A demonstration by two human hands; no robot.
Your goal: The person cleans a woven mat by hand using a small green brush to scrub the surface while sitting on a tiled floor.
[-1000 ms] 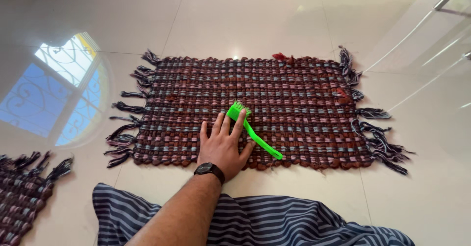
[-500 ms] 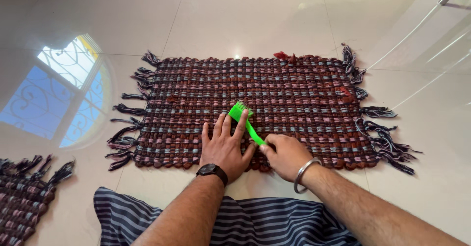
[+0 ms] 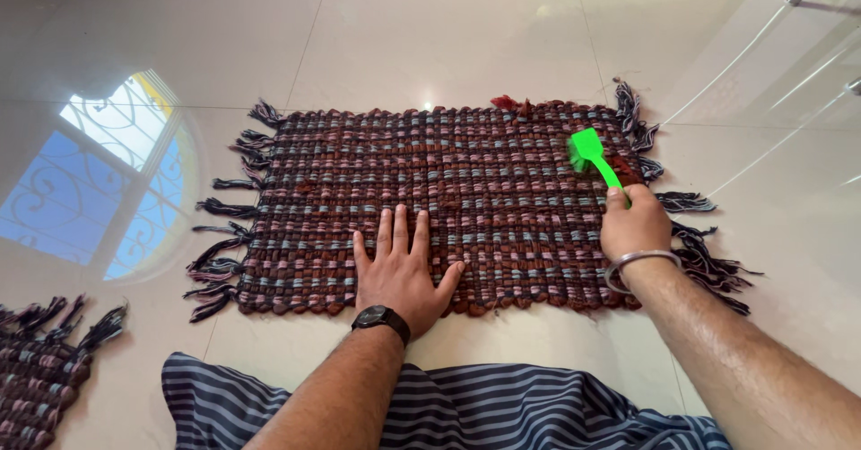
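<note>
A person's right hand [image 3: 635, 226] closes around a bright green plastic brush [image 3: 595, 156], its head on the far right corner of a brown-and-pink woven fringed mat [image 3: 448, 199] on the glossy tiled floor [image 3: 448, 37]. The left hand [image 3: 399, 270] lies flat and open, holding nothing, at the mat's near edge.

head view, looking down, near floor [image 3: 466, 37]

A second woven mat [image 3: 45, 369] with dark fringes is seen at the lower left edge of the glossy tiled floor [image 3: 448, 37]. An arched window's reflection [image 3: 108, 181] is shown on the floor's left side. Striped blue cloth [image 3: 466, 410] is spread along the bottom edge.
</note>
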